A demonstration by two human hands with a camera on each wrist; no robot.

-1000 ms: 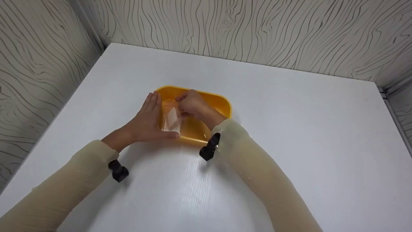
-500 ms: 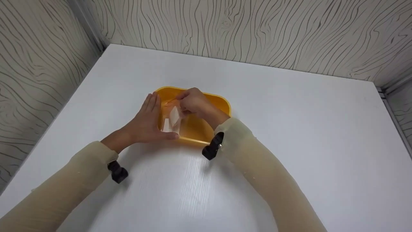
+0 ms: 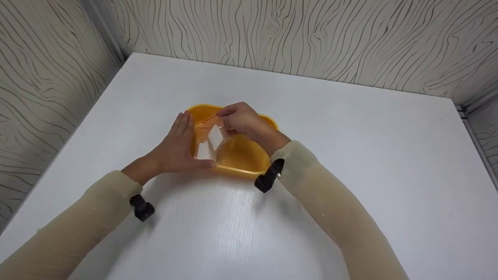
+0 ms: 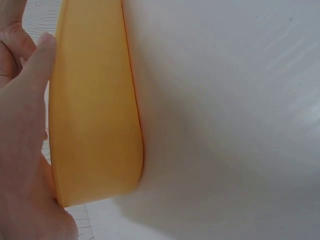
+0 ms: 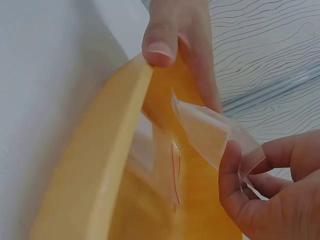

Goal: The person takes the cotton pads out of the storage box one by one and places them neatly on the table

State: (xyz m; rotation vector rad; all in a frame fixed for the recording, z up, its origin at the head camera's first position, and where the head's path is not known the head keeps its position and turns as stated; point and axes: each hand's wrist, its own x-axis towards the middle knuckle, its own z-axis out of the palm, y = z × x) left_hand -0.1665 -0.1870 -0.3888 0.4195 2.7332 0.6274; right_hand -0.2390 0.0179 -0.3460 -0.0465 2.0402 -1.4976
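A yellow plastic bin (image 3: 245,171) stands on the white table. My left hand (image 3: 176,146) rests against its near left corner, fingers straight along the left side and thumb along the front rim. Over the bin, my right hand (image 3: 249,123) pinches a clear zip-lock bag (image 5: 202,130) with a white patch by its edge, between thumb and fingers. The bag hangs tilted. Below it, another clear bag (image 3: 203,151) with a white patch lies in the bin's left part; a red zip line (image 5: 176,172) shows in the right wrist view. My right hand hides the bin's far rim.
The white table (image 3: 369,163) spreads around the bin. Wood-patterned walls (image 3: 291,35) border it at the back and on the left. A black wrist camera (image 3: 268,177) on the right sleeve hangs near the bin's front right corner.
My right hand has moved up and to the right, drawing the pinched bag with it. The two white patches now show farther apart. My left hand has stayed in place.
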